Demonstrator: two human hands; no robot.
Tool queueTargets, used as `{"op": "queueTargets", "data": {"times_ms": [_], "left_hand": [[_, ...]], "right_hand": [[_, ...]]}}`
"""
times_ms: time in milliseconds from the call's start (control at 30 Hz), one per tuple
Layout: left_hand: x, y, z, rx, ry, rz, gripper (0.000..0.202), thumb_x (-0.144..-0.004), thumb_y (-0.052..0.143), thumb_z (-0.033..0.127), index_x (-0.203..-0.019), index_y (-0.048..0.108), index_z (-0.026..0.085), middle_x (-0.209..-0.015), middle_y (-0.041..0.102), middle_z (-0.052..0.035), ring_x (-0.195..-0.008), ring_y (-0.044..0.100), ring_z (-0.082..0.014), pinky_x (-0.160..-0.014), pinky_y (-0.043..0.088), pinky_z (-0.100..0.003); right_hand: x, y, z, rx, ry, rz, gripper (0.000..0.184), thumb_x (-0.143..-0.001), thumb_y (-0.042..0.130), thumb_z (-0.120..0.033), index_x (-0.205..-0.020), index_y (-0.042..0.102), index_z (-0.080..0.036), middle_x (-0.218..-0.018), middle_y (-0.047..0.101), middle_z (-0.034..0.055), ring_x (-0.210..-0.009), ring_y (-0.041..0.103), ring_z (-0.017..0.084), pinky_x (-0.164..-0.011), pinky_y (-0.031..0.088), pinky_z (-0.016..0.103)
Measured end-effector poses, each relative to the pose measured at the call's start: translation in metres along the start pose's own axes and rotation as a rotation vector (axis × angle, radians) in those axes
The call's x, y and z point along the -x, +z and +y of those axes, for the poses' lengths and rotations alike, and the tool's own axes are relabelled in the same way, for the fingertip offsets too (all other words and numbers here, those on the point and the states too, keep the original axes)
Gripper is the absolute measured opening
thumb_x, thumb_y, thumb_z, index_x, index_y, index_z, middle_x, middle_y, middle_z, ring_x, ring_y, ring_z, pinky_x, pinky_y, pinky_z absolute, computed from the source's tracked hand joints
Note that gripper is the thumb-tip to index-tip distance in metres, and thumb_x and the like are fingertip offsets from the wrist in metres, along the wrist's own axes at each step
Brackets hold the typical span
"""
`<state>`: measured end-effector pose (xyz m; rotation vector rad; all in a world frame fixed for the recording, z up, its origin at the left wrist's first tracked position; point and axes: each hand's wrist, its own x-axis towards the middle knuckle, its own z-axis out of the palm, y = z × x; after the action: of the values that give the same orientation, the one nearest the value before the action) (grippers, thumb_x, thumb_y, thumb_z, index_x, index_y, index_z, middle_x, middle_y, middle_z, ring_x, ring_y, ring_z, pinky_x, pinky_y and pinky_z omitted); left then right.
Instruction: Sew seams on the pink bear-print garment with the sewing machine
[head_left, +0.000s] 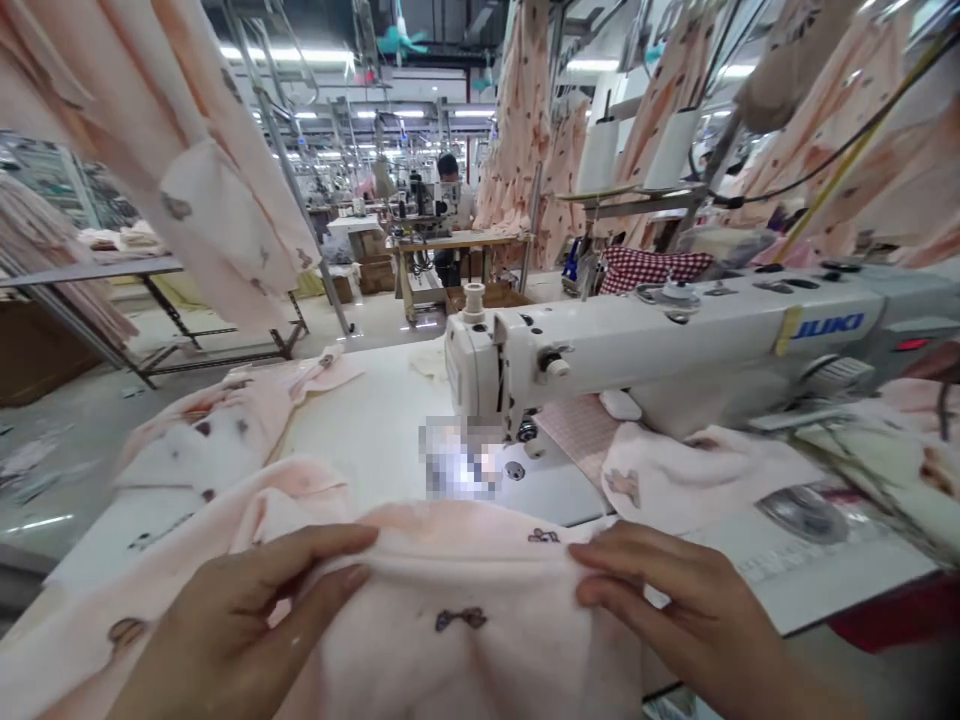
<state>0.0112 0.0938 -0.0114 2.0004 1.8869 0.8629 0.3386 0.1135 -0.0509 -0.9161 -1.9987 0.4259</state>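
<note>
Pale pink printed fabric (457, 575) is stretched between my two hands in front of the sewing machine (637, 340). My left hand (255, 610) pinches its left side between thumb and fingers. On the right, my right hand (675, 600) grips the fabric the same way. A folded edge or seam runs across between the hands, with a small brown print below it. The machine's needle area is blurred out, with a bright light there, just beyond the fabric. More of the cloth spreads left over the white table (375, 400).
Another piece of pink fabric (697, 475) lies under the machine arm, beside a round metal dish (802, 512). Thread cones (600, 155) stand behind the machine. Hanging printed cloth (202, 170) is at the upper left. A person (450, 190) sits at another machine farther back.
</note>
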Motion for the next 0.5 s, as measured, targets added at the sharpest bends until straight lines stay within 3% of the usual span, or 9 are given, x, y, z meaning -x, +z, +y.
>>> {"op": "queueTargets", "data": {"times_ms": [133,233,300,367,433,500], "left_hand": [[-0.01,-0.002,-0.005,-0.126,0.173,-0.064,0.018,-0.078,0.06,0.047,-0.092,0.067,0.037,-0.087,0.072,0.0058,-0.081,0.067,-0.0164,-0.068,0.052,-0.021],[-0.025,0.008,-0.006,0.163,0.104,-0.096,0.02,-0.083,0.054,0.045,-0.079,0.059,0.026,-0.096,0.067,-0.0013,-0.092,0.062,-0.0186,-0.076,0.051,-0.027],[-0.046,0.011,-0.003,0.463,0.032,-0.16,0.025,-0.086,0.049,0.046,-0.077,0.051,0.023,-0.089,0.064,-0.0021,-0.079,0.061,-0.0158,-0.067,0.05,-0.026],[-0.077,0.003,0.005,0.619,0.022,-0.184,0.028,-0.084,0.05,0.048,-0.077,0.047,0.022,-0.07,0.056,0.0031,-0.058,0.051,-0.0104,-0.053,0.043,-0.021],[-0.109,-0.013,0.017,0.597,0.067,-0.138,0.03,-0.079,0.058,0.049,-0.077,0.049,0.02,-0.064,0.049,0.0064,-0.054,0.044,-0.0077,-0.052,0.037,-0.018],[-0.129,-0.027,0.027,0.524,0.099,-0.11,0.027,-0.078,0.06,0.045,-0.081,0.056,0.018,-0.07,0.052,0.0059,-0.065,0.047,-0.008,-0.061,0.037,-0.018]], "right_hand": [[-0.007,-0.002,0.001,0.253,-0.127,-0.071,0.011,-0.086,0.057,-0.013,-0.093,0.064,-0.019,-0.077,0.064,0.0024,-0.069,0.062,0.013,-0.06,0.05,0.023],[-0.015,-0.001,0.0,0.303,-0.221,-0.093,0.012,-0.084,0.052,-0.01,-0.079,0.059,-0.018,-0.078,0.061,0.0046,-0.07,0.058,0.015,-0.059,0.047,0.027],[-0.026,-0.003,-0.002,0.295,-0.29,-0.088,0.014,-0.082,0.048,-0.008,-0.074,0.053,-0.018,-0.079,0.061,0.0053,-0.073,0.056,0.017,-0.061,0.044,0.03],[-0.043,-0.01,-0.008,0.312,-0.346,-0.09,0.016,-0.082,0.045,-0.006,-0.074,0.05,-0.018,-0.074,0.06,0.0035,-0.071,0.053,0.016,-0.062,0.039,0.031],[-0.062,-0.019,-0.019,0.384,-0.4,-0.105,0.015,-0.083,0.045,-0.005,-0.077,0.051,-0.018,-0.069,0.058,0.0019,-0.067,0.049,0.015,-0.06,0.034,0.032],[-0.076,-0.022,-0.031,0.487,-0.439,-0.108,0.016,-0.084,0.044,-0.006,-0.08,0.054,-0.017,-0.069,0.058,0.0023,-0.066,0.047,0.016,-0.06,0.031,0.032]]}}
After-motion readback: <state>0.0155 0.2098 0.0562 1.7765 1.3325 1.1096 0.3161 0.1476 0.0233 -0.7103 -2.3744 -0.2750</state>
